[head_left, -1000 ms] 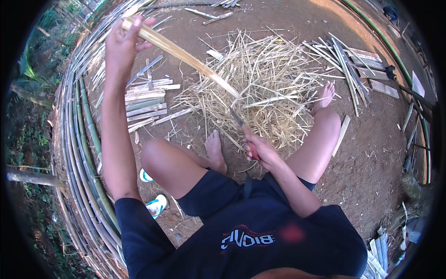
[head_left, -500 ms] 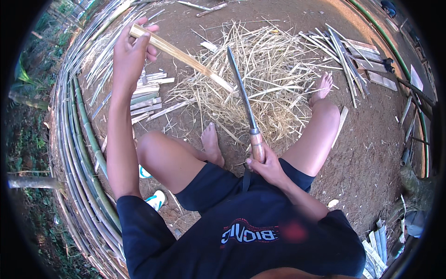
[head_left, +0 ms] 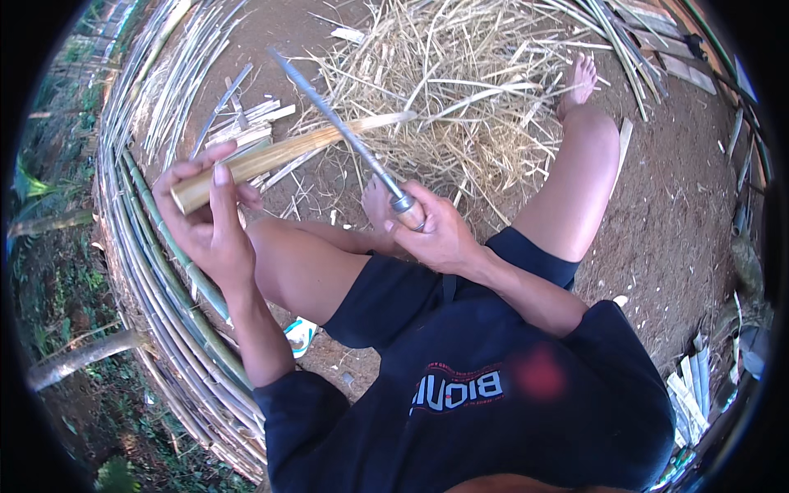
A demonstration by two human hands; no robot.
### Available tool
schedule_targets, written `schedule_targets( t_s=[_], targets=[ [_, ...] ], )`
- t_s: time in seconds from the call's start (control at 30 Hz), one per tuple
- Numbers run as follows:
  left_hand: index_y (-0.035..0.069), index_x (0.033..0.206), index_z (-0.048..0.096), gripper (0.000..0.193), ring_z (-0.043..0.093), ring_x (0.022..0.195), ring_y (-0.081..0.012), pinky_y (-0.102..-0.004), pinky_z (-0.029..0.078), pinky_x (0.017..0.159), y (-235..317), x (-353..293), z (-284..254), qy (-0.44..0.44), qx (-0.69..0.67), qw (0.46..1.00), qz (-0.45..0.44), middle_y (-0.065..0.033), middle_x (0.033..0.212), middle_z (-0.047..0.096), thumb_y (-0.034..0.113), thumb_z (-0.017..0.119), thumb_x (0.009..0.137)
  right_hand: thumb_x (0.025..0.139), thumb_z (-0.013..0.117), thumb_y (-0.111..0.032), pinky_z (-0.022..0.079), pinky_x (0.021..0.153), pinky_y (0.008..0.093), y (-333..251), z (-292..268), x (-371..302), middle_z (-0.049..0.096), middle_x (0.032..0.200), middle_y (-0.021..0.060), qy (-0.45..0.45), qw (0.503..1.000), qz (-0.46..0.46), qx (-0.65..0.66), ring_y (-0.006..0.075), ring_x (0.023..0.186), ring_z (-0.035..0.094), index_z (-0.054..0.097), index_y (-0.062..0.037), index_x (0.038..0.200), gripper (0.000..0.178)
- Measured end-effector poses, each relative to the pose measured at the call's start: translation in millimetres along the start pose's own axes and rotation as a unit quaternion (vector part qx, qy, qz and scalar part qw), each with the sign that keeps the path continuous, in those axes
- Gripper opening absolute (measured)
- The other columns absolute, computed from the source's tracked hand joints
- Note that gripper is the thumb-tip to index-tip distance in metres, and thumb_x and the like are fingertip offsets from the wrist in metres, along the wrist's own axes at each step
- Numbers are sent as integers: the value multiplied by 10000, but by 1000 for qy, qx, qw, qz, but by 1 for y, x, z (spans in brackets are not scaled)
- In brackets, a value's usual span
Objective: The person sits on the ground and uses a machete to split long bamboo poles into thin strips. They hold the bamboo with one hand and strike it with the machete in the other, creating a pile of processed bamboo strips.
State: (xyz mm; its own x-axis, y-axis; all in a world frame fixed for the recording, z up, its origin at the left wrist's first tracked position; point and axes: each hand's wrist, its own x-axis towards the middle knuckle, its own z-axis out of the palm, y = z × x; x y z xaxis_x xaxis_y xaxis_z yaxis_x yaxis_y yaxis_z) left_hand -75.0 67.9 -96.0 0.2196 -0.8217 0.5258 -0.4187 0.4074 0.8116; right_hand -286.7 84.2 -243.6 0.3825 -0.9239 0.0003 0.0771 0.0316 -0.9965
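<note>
My left hand [head_left: 212, 197] grips the near end of a split bamboo strip [head_left: 275, 156], thumb on top and fingers beneath. The strip slants away to the right, its far end over the pile of shavings. In my right hand [head_left: 440, 230] is the wooden handle of a long knife [head_left: 341, 127], the fingers wrapped round it. Its narrow blade points up and to the left and crosses over the bamboo strip. Whether blade and strip touch, I cannot tell. Beyond them lies a heap of pale bamboo shavings [head_left: 460, 90], between my bare feet.
Long bamboo poles [head_left: 168, 287] curve along the left side. Short split pieces [head_left: 251, 123] lie on the dirt beyond my left hand. More slats [head_left: 686, 72] are at the far right, and a bundle of strips [head_left: 690, 394] lies at the lower right.
My left hand has come down and nearer, bringing the bamboo strip toward level. The knife has swung left, its blade now crossing the strip. The whole view has shifted.
</note>
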Motion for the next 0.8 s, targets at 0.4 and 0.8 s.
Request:
schedule_targets(
  t_s=[0.4,0.8],
  targets=[
    [9,1098,411,307,586,674,-211,-289,565,531,-4,-68,3,1,-1,998,58,-215,951,527,110,632,910,806,643,-145,481,554,421,3,-2,-2,581,612,166,-59,985,-20,-164,357,580,609,590,-38,913,160],
    [6,1088,380,331,590,758,-239,-304,585,517,-11,-81,1,-1,21,999,43,-210,956,513,121,634,911,828,672,-180,459,507,397,28,-18,8,564,561,147,-21,980,-34,-197,323,512,593,582,-23,795,184]
  ],
)
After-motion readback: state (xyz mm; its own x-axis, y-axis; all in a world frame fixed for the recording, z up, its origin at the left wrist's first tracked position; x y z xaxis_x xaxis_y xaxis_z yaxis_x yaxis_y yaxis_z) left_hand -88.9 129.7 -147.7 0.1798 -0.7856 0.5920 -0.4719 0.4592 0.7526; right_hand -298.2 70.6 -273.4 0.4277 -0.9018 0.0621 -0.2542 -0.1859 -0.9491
